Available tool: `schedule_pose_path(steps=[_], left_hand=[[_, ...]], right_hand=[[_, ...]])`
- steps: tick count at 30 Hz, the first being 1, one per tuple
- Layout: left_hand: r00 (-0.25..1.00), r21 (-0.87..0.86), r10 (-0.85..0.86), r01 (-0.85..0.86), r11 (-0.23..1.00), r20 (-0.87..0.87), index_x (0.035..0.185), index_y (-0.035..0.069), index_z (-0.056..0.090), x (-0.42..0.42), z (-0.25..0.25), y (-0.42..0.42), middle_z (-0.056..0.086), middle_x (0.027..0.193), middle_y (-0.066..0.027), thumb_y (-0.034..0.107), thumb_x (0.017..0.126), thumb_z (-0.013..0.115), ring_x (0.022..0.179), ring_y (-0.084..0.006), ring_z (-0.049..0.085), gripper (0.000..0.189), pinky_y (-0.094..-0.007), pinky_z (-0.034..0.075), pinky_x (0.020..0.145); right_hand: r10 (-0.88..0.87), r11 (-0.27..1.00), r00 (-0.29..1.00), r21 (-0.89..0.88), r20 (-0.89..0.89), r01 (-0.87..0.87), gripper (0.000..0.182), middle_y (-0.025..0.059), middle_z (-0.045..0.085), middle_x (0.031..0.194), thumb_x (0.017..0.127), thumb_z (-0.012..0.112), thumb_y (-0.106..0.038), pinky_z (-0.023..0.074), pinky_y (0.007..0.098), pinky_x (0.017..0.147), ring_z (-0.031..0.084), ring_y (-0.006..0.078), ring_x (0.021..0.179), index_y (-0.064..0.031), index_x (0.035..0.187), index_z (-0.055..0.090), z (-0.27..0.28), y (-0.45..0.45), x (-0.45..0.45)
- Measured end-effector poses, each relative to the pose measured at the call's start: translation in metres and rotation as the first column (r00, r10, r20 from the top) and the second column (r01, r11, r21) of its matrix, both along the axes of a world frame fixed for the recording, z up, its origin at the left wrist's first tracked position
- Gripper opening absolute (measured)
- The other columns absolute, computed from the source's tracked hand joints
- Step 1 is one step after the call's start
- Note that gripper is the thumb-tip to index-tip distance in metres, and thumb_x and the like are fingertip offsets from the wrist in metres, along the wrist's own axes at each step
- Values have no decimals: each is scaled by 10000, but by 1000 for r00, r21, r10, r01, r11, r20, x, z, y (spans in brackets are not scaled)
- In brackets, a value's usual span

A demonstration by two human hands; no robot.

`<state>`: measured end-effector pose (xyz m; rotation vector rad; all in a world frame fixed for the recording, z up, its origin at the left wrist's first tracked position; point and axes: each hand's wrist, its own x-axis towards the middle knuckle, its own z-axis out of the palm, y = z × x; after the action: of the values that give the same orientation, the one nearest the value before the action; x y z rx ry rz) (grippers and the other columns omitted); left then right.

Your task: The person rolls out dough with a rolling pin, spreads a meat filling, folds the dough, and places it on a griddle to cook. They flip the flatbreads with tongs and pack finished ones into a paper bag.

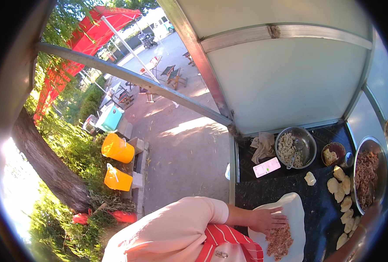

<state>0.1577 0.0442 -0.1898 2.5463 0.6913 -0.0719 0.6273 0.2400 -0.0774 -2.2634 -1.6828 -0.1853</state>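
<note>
My left hand (268, 220) lies flat with its fingers extended, at the edge of a patch of minced meat (280, 244) on a thin sheet of dough (296, 213). The dough is spread over the dark worktop, and its lower end runs out of view. At the right, my right hand (371, 214) is at the near rim of a steel bowl (384, 163) filled with more mince (366, 178). That hand is shaded and blurred, so its grip is unclear. Several pale dough pieces (346, 204) line the worktop beside the bowl, and one piece (310, 178) sits apart.
A steel bowl (308, 140) holds a pale chopped mixture and a spoon. Around it are a cloth (261, 145), a phone (266, 167), a small basket (341, 151) and a can (348, 159). Panels (279, 82) wall the far side. Orange buckets (117, 149) stand outside.
</note>
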Motion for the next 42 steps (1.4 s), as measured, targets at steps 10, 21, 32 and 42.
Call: schedule_pose_path(steps=[10, 21, 32, 42], left_hand=[[993, -14, -63, 65, 998, 95, 1550, 94, 261, 35, 6, 16, 230, 1627, -84, 452, 952, 500, 1500, -246, 228, 737, -578, 45, 1210], [964, 213, -234, 256, 943, -124, 1548, 145, 297, 61, 31, -26, 235, 1631, -65, 516, 974, 461, 1510, -227, 199, 703, -588, -12, 1196], [858, 91, -484, 476, 875, 173, 1123, 122, 601, 257, 13, 6, 625, 1084, -94, 100, 851, 641, 988, -323, 645, 276, -455, 520, 838], [788, -30, -604, 605, 796, -124, 1054, 79, 555, 290, 2, 1, 601, 1095, -169, 78, 895, 549, 1030, -405, 632, 159, -508, 516, 859]], right_hand=[[94, 892, 986, 429, 135, -144, 415, 93, 598, 1333, 886, 678, -168, 406, 418, 1050, 553, 296, 1217, -181, 1297, 627, -47, -31, -47], [-485, 821, 542, -143, -686, 553, 370, 119, 660, 1087, 818, 710, -91, 496, 380, 867, 612, 305, 929, -58, 1180, 640, -104, -435, -236], [-885, 431, 200, -579, -420, 692, 257, 185, 718, 898, 772, 733, -297, 551, 475, 795, 696, 379, 885, -58, 856, 687, -116, -418, -263], [-877, 397, 150, -512, -457, 762, 223, 204, 656, 1028, 810, 626, -119, 535, 465, 864, 651, 377, 996, -19, 1009, 609, -115, -408, -292]])
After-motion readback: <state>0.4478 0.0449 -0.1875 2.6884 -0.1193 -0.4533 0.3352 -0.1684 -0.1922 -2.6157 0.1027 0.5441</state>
